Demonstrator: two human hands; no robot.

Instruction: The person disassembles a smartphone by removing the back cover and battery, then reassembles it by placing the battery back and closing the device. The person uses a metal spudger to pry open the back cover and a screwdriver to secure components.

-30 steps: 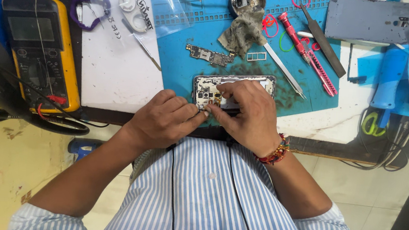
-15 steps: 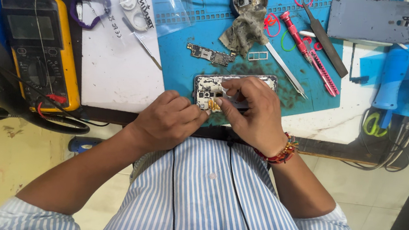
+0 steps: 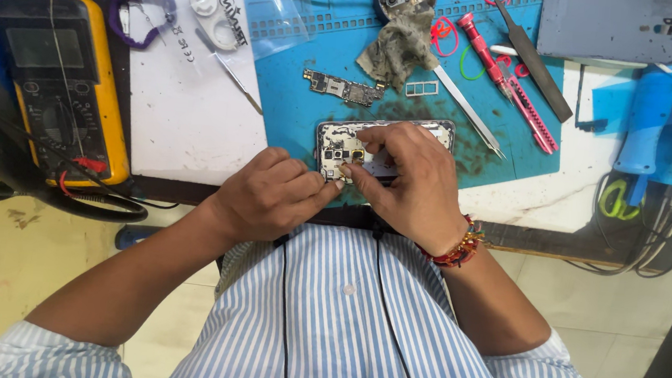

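The opened phone chassis (image 3: 384, 149) lies at the near edge of the blue repair mat (image 3: 293, 120), and both hands meet over its left end. The left hand (image 3: 270, 195) is curled narrow, fingertips pinched against the chassis corner, seemingly steadying it; whether it grips a small part cannot be told. The right hand (image 3: 410, 179) arches over the middle of the chassis with fingers bent down into the camera-end cavity, pressing or picking at something too small to make out. The risks here come mostly from the position: the chassis sits right at the mat's near edge, so a hard push from either hand could slide it off toward the person's lap. Any tiny screw or connector freed under the fingers could drop into the dark debris smeared on the mat just beyond the chassis and be lost. Bare fingertips on exposed contacts could leave residue or bend a fragile flex. The loose circuit board (image 3: 343, 89) lies beyond the chassis near a grimy cloth (image 3: 397, 50), and tweezers (image 3: 468, 111) with a red screwdriver (image 3: 485, 56) lie to the chassis's far right; a sweeping wrist could knock them.
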